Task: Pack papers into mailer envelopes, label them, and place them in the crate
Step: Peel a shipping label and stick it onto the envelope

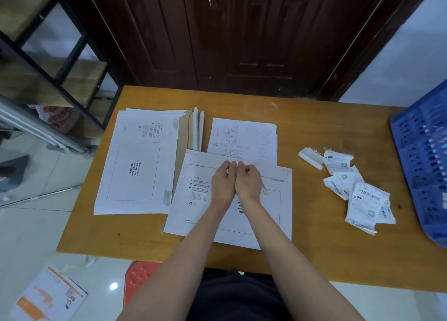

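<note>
Sealing up the mailer

Left hand and right hand are sitting together, fingers curled, pressing the flap of the envelope lying on the table. Looks light, stiffish; I'd be grabbing edges.

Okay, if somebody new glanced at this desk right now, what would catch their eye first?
Probably the left hand and right hand pressed side by side on the flap of the white mailer envelope at the table's centre. Next, the crumpled labels to the right, beside the blue crate at the edge.
</note>
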A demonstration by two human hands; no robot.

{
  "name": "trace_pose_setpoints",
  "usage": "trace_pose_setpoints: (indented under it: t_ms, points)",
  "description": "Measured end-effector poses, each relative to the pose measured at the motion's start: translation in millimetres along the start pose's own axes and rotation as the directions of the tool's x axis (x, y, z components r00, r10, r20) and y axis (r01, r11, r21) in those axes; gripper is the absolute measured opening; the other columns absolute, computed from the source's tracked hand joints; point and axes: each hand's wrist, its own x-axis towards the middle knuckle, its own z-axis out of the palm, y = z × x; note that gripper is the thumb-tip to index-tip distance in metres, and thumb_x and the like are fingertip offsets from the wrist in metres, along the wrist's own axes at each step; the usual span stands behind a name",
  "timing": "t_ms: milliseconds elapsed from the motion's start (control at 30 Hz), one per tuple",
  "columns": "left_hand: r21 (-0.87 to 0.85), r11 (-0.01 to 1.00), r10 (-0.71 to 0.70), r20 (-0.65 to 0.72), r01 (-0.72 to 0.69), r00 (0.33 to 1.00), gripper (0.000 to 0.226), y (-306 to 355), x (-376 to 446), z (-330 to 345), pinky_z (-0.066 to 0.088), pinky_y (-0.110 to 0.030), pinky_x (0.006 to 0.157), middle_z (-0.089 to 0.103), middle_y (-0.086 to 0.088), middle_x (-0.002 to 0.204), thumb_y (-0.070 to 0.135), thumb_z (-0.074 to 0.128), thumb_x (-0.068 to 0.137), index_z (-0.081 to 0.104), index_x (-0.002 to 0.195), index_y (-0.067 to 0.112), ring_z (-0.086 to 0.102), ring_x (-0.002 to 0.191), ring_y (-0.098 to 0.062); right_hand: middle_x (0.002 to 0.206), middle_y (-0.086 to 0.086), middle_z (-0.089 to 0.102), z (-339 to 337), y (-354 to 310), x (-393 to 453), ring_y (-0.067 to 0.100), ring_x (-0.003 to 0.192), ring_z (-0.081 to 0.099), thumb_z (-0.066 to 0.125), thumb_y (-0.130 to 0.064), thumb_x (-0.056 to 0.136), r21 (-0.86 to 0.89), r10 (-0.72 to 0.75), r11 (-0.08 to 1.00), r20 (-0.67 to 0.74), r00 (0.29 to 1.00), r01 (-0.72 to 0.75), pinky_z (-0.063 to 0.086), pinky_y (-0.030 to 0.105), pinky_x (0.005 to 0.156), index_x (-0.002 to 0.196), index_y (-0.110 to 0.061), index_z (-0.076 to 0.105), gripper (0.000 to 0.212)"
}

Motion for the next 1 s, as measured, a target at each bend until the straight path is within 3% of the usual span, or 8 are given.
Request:
trace_pose_setpoints:
  t_ms: [133, 200, 367, 467, 567, 633, 833, 1000]
  points:
    - [-0.011, 0.999, -0.033, -0.094, 0.032, 0.995, 0.037, 0.4, 0.3, 2.9, 0.032, -0.030, 0.059, 0.040, 0.001, 0.056, 0.019, 0.043, 0.099, 0.037, 0.063, 0.017, 0.035, 0.053, -0.013, 0.081, 0.003, 0.058, -0.7, 4.7, -1.8, 0.017, 0.075, 0.055, 0.041, -0.030, 0.100, 0.000, -0.037, 0.999, -0.047, 0.998, 0.037, 0.036, 0.025, 0.057, 0.099, -0.003, 0.055, 0.031]
    - [-0.032, 0.997, -0.070, -0.113, 0.067, 0.991, 0.037, 1.2, -1.9, 4.6, 0.033, -0.030, 0.058, 0.041, 0.000, 0.057, 0.021, 0.043, 0.100, 0.038, 0.064, 0.016, 0.037, 0.054, -0.014, 0.077, 0.001, 0.055, -0.1, 5.7, -2.0, 0.016, 0.073, 0.053, 0.041, -0.030, 0.101, 0.013, -0.030, 0.999, -0.058, 0.998, 0.031, 0.035, 0.025, 0.059, 0.097, -0.004, 0.055, 0.030]
    - [-0.192, 0.954, -0.250, -0.088, 0.230, 0.964, 0.033, -1.3, -1.4, 8.2, 0.035, -0.032, 0.058, 0.046, -0.010, 0.066, 0.028, 0.042, 0.098, 0.043, 0.071, 0.010, 0.041, 0.062, -0.018, 0.057, 0.002, 0.048, -2.3, 4.6, 2.3, 0.016, 0.052, 0.045, 0.033, -0.035, 0.102, 0.184, 0.133, 0.973, 0.038, 0.990, -0.138, 0.035, 0.028, 0.053, 0.059, -0.010, 0.044, 0.051]
    - [-0.145, 0.968, -0.220, -0.083, 0.206, 0.972, 0.033, -2.9, 2.2, 3.8, 0.036, -0.034, 0.058, 0.048, -0.012, 0.069, 0.031, 0.042, 0.098, 0.046, 0.074, 0.009, 0.043, 0.063, -0.020, 0.057, 0.003, 0.052, -9.5, -1.1, 4.1, 0.017, 0.052, 0.049, 0.022, -0.052, 0.100, 0.153, 0.173, 0.969, 0.136, 0.976, -0.193, 0.039, 0.030, 0.056, 0.056, -0.012, 0.047, 0.064]
    - [-0.082, 0.986, -0.155, -0.083, 0.148, 0.984, 0.038, -1.8, 1.8, 3.5, 0.038, -0.032, 0.057, 0.049, -0.007, 0.061, 0.031, 0.043, 0.099, 0.048, 0.073, 0.005, 0.046, 0.057, -0.017, 0.073, 0.003, 0.063, -7.0, -2.8, 0.4, 0.019, 0.072, 0.059, 0.022, -0.064, 0.094, -0.161, 0.112, 0.983, 0.144, 0.983, -0.088, 0.044, 0.033, 0.068, 0.067, -0.014, 0.059, 0.068]
    - [-0.057, 0.991, -0.126, -0.085, 0.121, 0.988, 0.038, -1.5, 1.4, 3.7, 0.039, -0.030, 0.057, 0.051, -0.002, 0.060, 0.031, 0.044, 0.100, 0.049, 0.072, 0.006, 0.049, 0.057, -0.016, 0.073, 0.001, 0.065, -4.0, -1.5, -0.2, 0.018, 0.075, 0.062, 0.030, -0.066, 0.092, -0.245, 0.039, 0.970, 0.123, 0.992, -0.008, 0.045, 0.031, 0.069, 0.071, -0.014, 0.063, 0.065]
    - [-0.093, 0.988, -0.130, -0.094, 0.121, 0.987, 0.035, -0.6, 3.0, 0.9, 0.040, -0.025, 0.051, 0.052, -0.005, 0.061, 0.029, 0.044, 0.100, 0.049, 0.073, 0.007, 0.048, 0.056, -0.014, 0.049, -0.001, 0.048, -6.5, -1.2, -1.1, 0.014, 0.050, 0.049, 0.042, -0.047, 0.097, -0.169, -0.033, 0.985, 0.051, 0.998, 0.041, 0.036, 0.025, 0.050, 0.049, -0.015, 0.041, 0.057]
    - [0.021, 0.997, -0.075, -0.177, 0.080, 0.981, 0.030, 0.6, 1.5, 3.3, 0.036, -0.028, 0.054, 0.050, 0.001, 0.061, 0.026, 0.042, 0.101, 0.050, 0.079, 0.007, 0.047, 0.054, -0.009, 0.067, 0.002, 0.058, -4.4, -2.7, -7.1, 0.018, 0.068, 0.056, 0.026, -0.052, 0.099, -0.140, 0.001, 0.990, 0.023, 1.000, 0.002, 0.038, 0.028, 0.060, 0.058, -0.015, 0.048, 0.059]
